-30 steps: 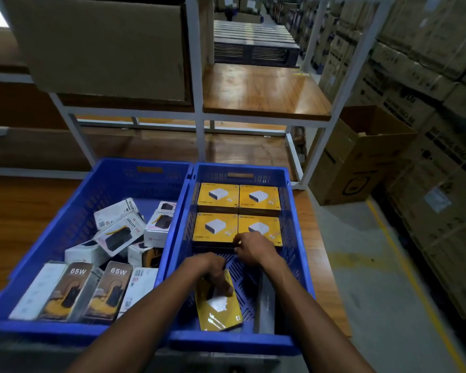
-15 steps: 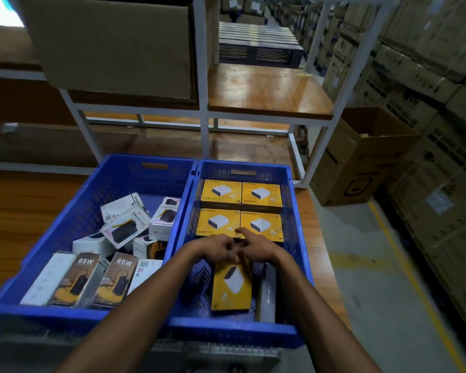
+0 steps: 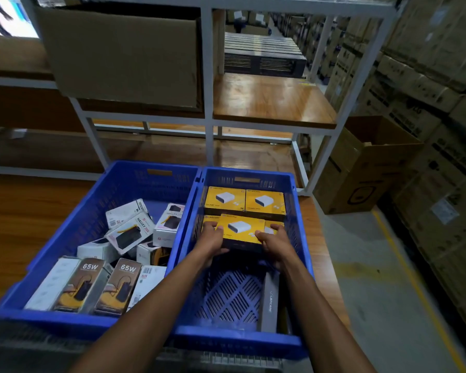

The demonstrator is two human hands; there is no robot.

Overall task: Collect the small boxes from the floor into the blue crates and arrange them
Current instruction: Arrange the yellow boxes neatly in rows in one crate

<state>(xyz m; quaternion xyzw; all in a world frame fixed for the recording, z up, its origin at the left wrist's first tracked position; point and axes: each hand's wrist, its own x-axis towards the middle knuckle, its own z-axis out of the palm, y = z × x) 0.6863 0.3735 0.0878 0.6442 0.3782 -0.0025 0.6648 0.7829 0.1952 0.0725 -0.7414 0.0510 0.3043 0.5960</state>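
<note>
okay, two blue crates side by side in front of me, walls touching. in the right crate (image 3: 301, 224) i've got both hands on one yellow box (image 3: 240, 228), face up, white device printed on its top. left hand (image 3: 211, 239) grips its left edge, fingers curled under and thumb on top; right hand (image 3: 276, 239) grips the right edge the same way. the box sits above the near row of yellow boxes, covering most of it: just a yellow corner (image 3: 207, 218) peeks out on the left and another (image 3: 276, 226) on the right. whether it's resting on them or held just clear, i can't tell.

behind it, against the far wall, two more yellow boxes (image 3: 244, 201) lie flat side by side, edges touching, same print. the near half of this crate shows bare lattice floor, and a long grey box (image 3: 270, 300) stands on edge along the right wall, near my right forearm.

the left crate (image 3: 73, 227) is a jumble. white boxes (image 3: 131, 230) with dark device pictures are tipped at all angles in the middle and back. along the near wall, two dark boxes marked 65w (image 3: 104, 285) lean side by side, with a plain white box (image 3: 53, 282) to their left and a barcode-labelled one (image 3: 145, 281) to their right.

both crates sit on a wooden platform (image 3: 19, 216) under a white metal rack (image 3: 207, 76). an open cardboard carton (image 3: 361, 173) stands on the floor to the right.
</note>
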